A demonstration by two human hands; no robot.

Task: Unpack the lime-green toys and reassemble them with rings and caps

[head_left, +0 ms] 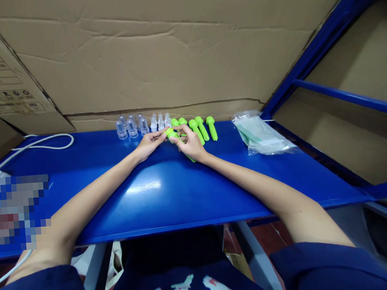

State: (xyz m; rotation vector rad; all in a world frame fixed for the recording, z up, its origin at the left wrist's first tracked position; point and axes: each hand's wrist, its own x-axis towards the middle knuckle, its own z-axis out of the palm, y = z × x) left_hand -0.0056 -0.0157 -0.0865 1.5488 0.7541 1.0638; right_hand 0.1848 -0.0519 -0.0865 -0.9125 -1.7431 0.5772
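Both my hands meet at the back of the blue table (170, 195). My right hand (191, 145) is closed round a bright green plastic piece (172, 133), whose lower end sticks out under the palm. My left hand (149, 143) pinches the same piece's top end with its fingertips. Just behind them lies a row of green pieces (201, 127), and to their left stand small white caps (160, 121) and clear plastic caps (131, 126).
A clear plastic bag (261, 135) with pale contents lies at the right of the table. A white cable (44, 144) loops at the back left. Cardboard sheets (160, 50) wall the back. A blue metal frame (335, 91) runs along the right.
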